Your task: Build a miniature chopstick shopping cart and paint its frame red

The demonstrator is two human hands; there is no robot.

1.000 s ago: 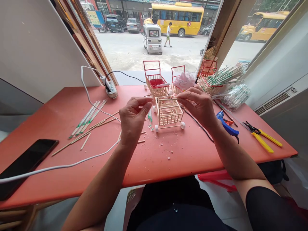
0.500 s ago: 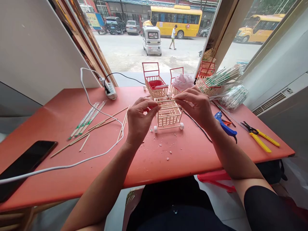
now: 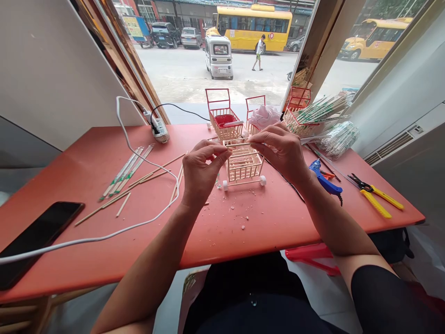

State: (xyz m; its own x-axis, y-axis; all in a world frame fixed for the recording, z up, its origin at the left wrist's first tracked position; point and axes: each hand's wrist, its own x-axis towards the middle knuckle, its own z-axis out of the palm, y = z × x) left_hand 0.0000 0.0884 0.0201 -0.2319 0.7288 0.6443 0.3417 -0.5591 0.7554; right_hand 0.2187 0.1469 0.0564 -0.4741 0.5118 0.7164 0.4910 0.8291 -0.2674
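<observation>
While my left hand point(image 3: 202, 170) and right hand point(image 3: 283, 144) pinch a thin wooden stick point(image 3: 242, 144) between nearly closed fingertips, I seem to be fitting it to the miniature wooden cart point(image 3: 244, 174) just beyond, on the table point(image 3: 215, 232); next calls, I think, for level alignment.

Held stick point(image 3: 240, 145), centre: pale bare wood, matt, smooth. Cart point(image 3: 243, 174) just below: same light wood, matt, wheels point(image 3: 263, 180) white and matt, plastic or foam, can't tell. Tabletop point(image 3: 222, 241): smooth, orange-red, soft sheen. Phone point(image 3: 38, 232), lower left: black, smooth, glossy face. Cable point(image 3: 104, 239), left: smooth white plastic. Wrapped sticks point(image 3: 121, 173), left: shiny clear film, green print. Bundle point(image 3: 339, 139), right: crinkled glossy plastic. Glue gun point(image 3: 327, 182), right: blue plastic. Pliers point(image 3: 376, 205), far right: yellow plastic grips, dark metal head. Sleeve point(image 3: 378, 297), lower right: matt black cloth.
</observation>
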